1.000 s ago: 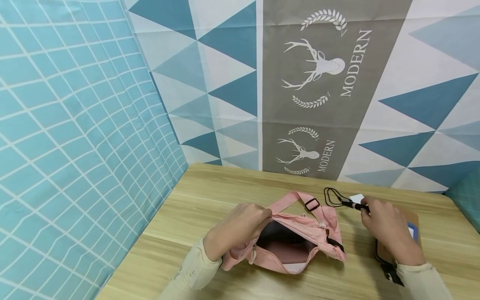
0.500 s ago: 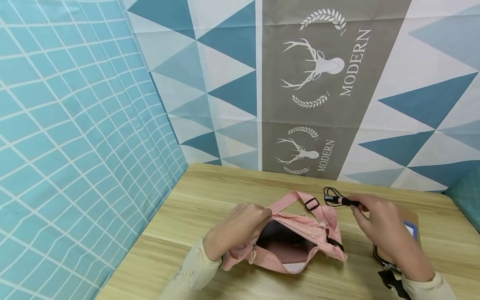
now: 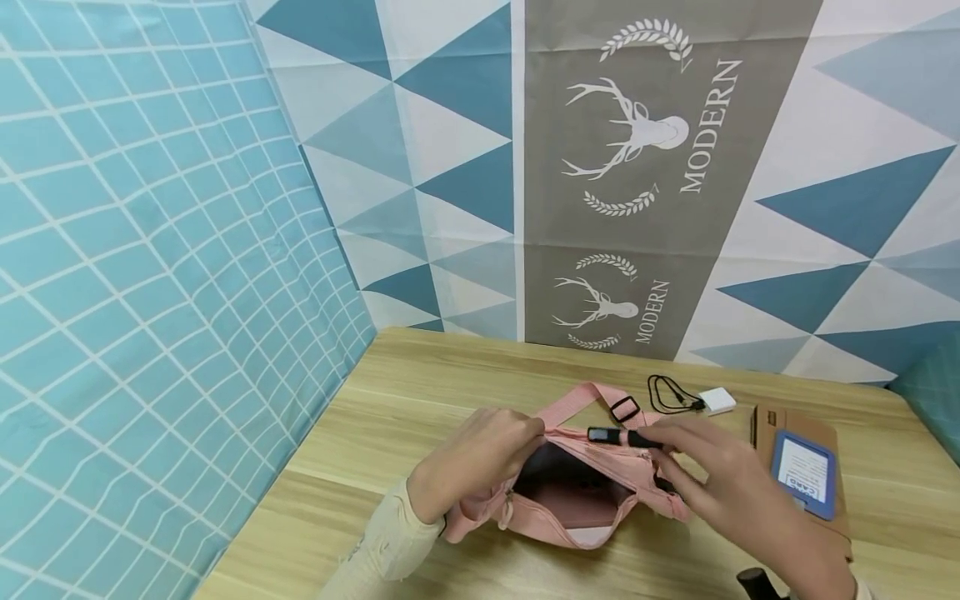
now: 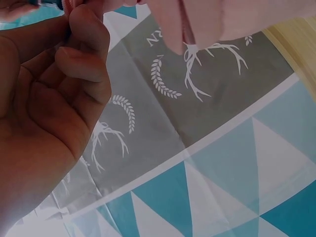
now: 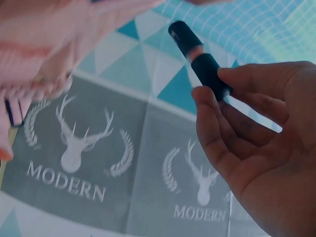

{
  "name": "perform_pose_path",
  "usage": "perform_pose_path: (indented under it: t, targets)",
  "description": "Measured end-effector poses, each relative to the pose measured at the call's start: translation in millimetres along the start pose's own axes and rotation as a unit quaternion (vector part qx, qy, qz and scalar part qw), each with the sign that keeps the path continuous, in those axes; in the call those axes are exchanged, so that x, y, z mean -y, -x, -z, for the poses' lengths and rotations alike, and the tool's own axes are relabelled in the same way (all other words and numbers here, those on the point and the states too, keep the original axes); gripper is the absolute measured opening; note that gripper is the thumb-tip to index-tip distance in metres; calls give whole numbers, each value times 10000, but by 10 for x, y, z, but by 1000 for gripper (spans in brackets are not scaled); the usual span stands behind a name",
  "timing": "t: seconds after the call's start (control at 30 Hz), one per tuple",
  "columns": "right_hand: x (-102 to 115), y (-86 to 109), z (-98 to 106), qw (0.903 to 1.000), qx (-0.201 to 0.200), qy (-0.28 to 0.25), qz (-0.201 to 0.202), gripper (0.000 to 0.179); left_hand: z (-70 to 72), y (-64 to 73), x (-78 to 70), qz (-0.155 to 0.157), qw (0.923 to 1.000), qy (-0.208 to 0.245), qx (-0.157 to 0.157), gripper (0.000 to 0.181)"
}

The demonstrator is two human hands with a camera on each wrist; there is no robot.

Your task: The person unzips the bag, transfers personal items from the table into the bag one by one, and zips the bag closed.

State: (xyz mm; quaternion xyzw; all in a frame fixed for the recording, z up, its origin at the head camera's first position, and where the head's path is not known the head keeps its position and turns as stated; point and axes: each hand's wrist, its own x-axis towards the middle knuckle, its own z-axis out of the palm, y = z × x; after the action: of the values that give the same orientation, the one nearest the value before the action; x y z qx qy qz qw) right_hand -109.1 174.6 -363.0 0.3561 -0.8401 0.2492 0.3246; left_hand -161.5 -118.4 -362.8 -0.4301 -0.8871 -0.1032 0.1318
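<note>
A pink fabric bag (image 3: 547, 521) with a strap and black buckle lies on the wooden table, its zipped mouth spread wide. Inside is a dark lining, with something pink and a white edge low in the opening. My left hand (image 3: 480, 458) pinches the bag's rim at its upper left corner; the left wrist view shows those fingers (image 4: 81, 64) bent against pink cloth. Over the bag's far right edge, my right hand (image 3: 720, 479) holds a black lipstick tube (image 3: 606, 436) with a pink band. Thumb and fingertips grip one end of it in the right wrist view.
Right of the bag, a white charger block (image 3: 717, 401) sits beside a looped black cable (image 3: 663, 392). A brown notebook-like case (image 3: 825, 433) with a blue card holder (image 3: 827, 500) lies farther right. A black object (image 3: 757, 583) shows at the bottom edge.
My right hand has carried the lipstick tube left, from near the charger to over the bag, uncovering the charger and the card holder. The left hand and bag stay put.
</note>
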Motion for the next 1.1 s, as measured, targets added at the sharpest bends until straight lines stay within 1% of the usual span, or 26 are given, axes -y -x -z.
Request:
perform_pose_path:
  t: [0.07,0.13,0.2,0.27,0.37,0.43,0.47,0.57,0.6,0.7,0.77,0.83,0.93,1.0,1.1]
  targets:
    - [67,8,-42,9996,118,-205,146,43,-3,0,-4,-2,10000,-17,-6,25]
    - [131,19,-92,9988,211,-353,267,42,-3,0,-7,-5,10000,-42,-5,25]
    - [188,28,-156,9984,263,-305,409,40,-6,-4,-8,-4,10000,-48,-3,26]
    - [243,38,-240,9978,211,-219,580,40,-5,-7,-10,-8,10000,-65,13,27]
    - [331,59,-377,9971,153,185,725,45,-2,-12,-12,-21,9999,-99,24,26]
    - [386,88,-466,9960,203,397,769,49,0,-13,-14,-17,9999,-103,42,26]
    - [411,103,-505,9954,298,468,784,46,1,-14,-14,-16,9999,-104,48,26]
    - [469,151,-606,9921,693,679,799,20,-3,-17,-18,-4,9999,-95,58,25]
    - [483,167,-635,9908,840,719,783,17,-4,-18,-19,-1,9999,-96,57,25]
    - [519,199,-724,9879,1163,753,699,39,-5,-16,-24,-16,9999,-160,24,25]
    - [537,219,-782,9865,1321,738,622,40,-7,-14,-25,-23,9998,-201,18,26]
    - [550,235,-836,9858,1410,673,613,36,-7,-15,-28,-25,9998,-214,22,26]
    - [548,264,-896,9829,1646,579,591,34,-9,-16,-29,-15,9998,-203,52,25]
    - [549,275,-917,9789,1900,536,525,37,-6,-15,-32,-15,9998,-196,62,24]
    - [559,281,-928,9696,2374,539,262,41,-2,-11,-37,-30,9998,-206,59,24]
